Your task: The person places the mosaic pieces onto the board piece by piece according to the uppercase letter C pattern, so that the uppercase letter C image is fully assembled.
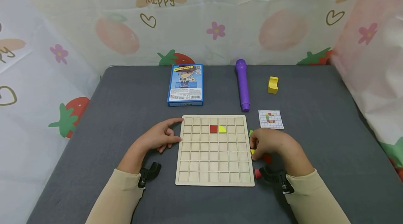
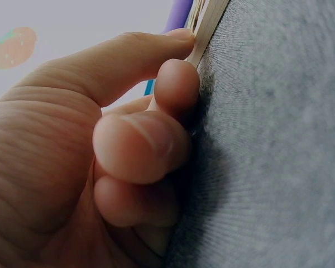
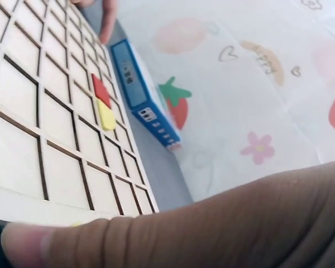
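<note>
A pale wooden grid board (image 1: 209, 156) lies on the grey table. A red square piece (image 1: 213, 129) and a yellow rounded-corner piece (image 1: 222, 129) sit side by side in its cells. My left hand (image 1: 160, 135) touches the board's left edge with index finger and thumb, its other fingers folded under. At the right edge my right hand (image 1: 272, 143) bends down over a few loose pieces. A small yellow piece (image 1: 252, 151) shows between its thumb and index finger; whether they pinch it I cannot tell. A green piece (image 1: 251, 132) and a red piece (image 1: 267, 158) peek out around that hand.
Behind the board lie a blue box (image 1: 185, 85) and a purple microphone-shaped stick (image 1: 242, 86). Right of them is a yellow block (image 1: 273, 85). A gridded pattern card (image 1: 271, 119) lies beyond my right hand. Another red piece (image 1: 257, 173) is near the right wrist strap.
</note>
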A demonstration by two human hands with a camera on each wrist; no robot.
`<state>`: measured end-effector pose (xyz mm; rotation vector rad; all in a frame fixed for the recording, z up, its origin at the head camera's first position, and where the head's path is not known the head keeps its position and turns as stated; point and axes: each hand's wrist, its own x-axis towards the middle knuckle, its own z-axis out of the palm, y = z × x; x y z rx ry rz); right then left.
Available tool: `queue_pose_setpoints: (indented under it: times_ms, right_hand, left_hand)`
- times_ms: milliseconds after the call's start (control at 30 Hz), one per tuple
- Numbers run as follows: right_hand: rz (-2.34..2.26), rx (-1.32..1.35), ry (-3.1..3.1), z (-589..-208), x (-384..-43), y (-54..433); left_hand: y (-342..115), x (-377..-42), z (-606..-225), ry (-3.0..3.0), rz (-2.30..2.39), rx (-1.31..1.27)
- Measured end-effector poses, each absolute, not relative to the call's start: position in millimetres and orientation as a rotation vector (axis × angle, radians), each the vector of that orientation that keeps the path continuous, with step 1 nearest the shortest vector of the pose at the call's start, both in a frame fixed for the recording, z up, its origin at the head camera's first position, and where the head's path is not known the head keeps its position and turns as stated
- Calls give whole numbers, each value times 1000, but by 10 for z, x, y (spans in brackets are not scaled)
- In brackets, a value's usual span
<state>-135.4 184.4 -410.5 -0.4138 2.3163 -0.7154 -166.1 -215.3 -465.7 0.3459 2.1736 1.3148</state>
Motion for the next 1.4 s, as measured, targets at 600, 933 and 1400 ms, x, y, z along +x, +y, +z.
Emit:
queue_pose_setpoints:
  times_ms: [600, 933, 1400]
  right_hand:
    - [-901, -467, 2427, -3971, -1373, 1916]
    - [-1379, -472, 2238, -3892, -1388, 1934]
    - [-1772, -487, 2175, -3932, -1407, 1693]
  left_hand:
    - [-2144, -1655, -4631, 2169, 1314, 330]
    - [-2150, -1663, -4646, 2165, 1318, 336]
    - [-2148, -1669, -4650, 2167, 1322, 335]
